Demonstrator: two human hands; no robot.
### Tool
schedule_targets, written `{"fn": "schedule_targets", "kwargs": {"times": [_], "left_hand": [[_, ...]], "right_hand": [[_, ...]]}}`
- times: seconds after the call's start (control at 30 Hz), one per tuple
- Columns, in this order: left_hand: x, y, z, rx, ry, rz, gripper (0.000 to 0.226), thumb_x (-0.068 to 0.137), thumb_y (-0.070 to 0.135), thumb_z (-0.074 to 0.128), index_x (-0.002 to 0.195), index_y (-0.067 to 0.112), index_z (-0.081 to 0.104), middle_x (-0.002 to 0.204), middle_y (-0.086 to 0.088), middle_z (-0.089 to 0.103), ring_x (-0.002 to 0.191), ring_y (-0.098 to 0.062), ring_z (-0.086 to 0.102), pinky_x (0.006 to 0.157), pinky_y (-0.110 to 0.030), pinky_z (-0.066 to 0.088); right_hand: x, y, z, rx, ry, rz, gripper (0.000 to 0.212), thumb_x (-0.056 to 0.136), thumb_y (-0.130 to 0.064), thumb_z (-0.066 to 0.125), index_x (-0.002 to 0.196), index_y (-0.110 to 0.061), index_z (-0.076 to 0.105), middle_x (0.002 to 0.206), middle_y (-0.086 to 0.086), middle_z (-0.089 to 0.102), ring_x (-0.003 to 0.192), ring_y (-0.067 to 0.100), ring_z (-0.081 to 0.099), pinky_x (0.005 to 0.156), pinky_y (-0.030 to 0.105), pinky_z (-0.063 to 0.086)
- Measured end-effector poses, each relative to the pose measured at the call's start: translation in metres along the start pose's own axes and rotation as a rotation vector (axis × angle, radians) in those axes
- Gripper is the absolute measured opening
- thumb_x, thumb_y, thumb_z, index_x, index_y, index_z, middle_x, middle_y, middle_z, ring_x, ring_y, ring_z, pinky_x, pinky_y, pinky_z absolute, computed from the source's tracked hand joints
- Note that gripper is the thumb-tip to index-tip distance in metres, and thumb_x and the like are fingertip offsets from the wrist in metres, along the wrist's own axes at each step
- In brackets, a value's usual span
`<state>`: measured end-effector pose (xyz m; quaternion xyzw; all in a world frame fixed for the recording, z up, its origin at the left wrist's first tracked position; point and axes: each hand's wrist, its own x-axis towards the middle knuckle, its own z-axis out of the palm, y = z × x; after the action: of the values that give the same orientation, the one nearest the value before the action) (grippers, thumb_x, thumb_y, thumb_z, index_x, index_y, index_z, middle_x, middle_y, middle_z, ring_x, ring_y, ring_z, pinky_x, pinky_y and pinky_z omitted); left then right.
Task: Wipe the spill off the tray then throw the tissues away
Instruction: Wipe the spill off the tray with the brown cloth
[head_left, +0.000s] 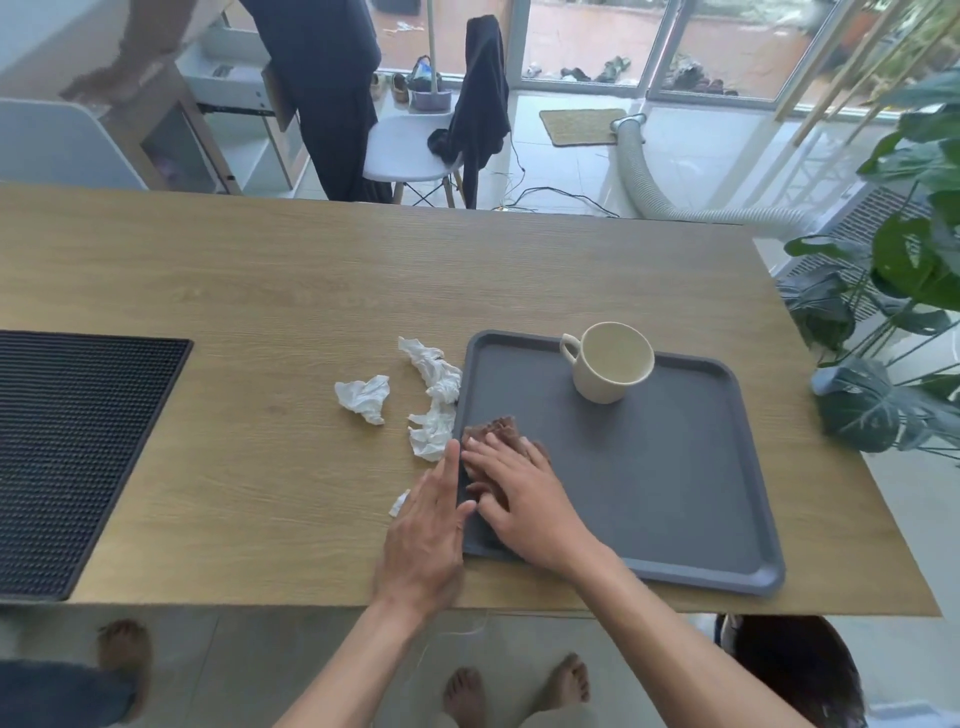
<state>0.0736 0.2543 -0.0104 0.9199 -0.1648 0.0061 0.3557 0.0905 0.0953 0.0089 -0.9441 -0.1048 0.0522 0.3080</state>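
Observation:
A dark grey tray (675, 467) lies on the wooden table at the right. My right hand (519, 493) presses flat, fingers spread, on a brown-stained wet tissue (493, 428) at the tray's left side. My left hand (428, 530) rests flat against the tray's left rim, fingers extended. Several crumpled white tissues lie on the table just left of the tray: a long one (434, 371), one below it (428, 431), a separate ball (363, 397), and a small scrap (399, 503) beside my left hand. No spill shows on the bare tray surface.
A cream mug (610, 364) stands upright at the tray's far edge. A black ribbed mat (67, 457) covers the table's left end. A leafy plant (893, 312) reaches past the right edge. Another person's bare foot (124, 654) is at the lower left.

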Motion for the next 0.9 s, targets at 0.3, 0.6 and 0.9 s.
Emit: {"fn": "schedule_targets", "kwargs": {"times": [0.3, 0.6, 0.9], "left_hand": [[-0.001, 0.005, -0.004, -0.011, 0.038, -0.069, 0.059, 0.097, 0.046, 0.031, 0.151, 0.041, 0.007, 0.148, 0.021, 0.037, 0.134, -0.021, 0.044, 0.105, -0.045, 0.04], [0.0, 0.003, 0.005, 0.066, 0.062, -0.107, 0.06, 0.097, 0.01, 0.047, 0.15, 0.03, 0.028, 0.15, 0.016, 0.035, 0.135, -0.016, 0.041, 0.11, -0.041, 0.033], [-0.001, 0.007, 0.002, 0.058, 0.057, -0.102, 0.057, 0.097, 0.008, 0.045, 0.149, 0.026, 0.031, 0.147, 0.019, 0.034, 0.134, -0.014, 0.039, 0.111, -0.038, 0.028]], "right_hand": [[-0.049, -0.01, -0.009, 0.19, -0.07, -0.015, 0.048, 0.073, -0.015, 0.049, 0.115, -0.033, 0.061, 0.126, -0.016, 0.061, 0.131, -0.008, 0.035, 0.119, 0.031, 0.009], [-0.108, 0.021, -0.061, 0.144, -0.089, 0.103, 0.043, 0.077, -0.006, 0.052, 0.111, -0.028, 0.064, 0.119, -0.014, 0.062, 0.116, 0.0, 0.042, 0.099, 0.0, 0.012], [-0.175, 0.095, -0.108, 0.094, 0.081, 0.328, 0.045, 0.075, -0.01, 0.052, 0.107, -0.039, 0.066, 0.108, -0.021, 0.064, 0.106, 0.003, 0.057, 0.093, 0.024, 0.046]]}}
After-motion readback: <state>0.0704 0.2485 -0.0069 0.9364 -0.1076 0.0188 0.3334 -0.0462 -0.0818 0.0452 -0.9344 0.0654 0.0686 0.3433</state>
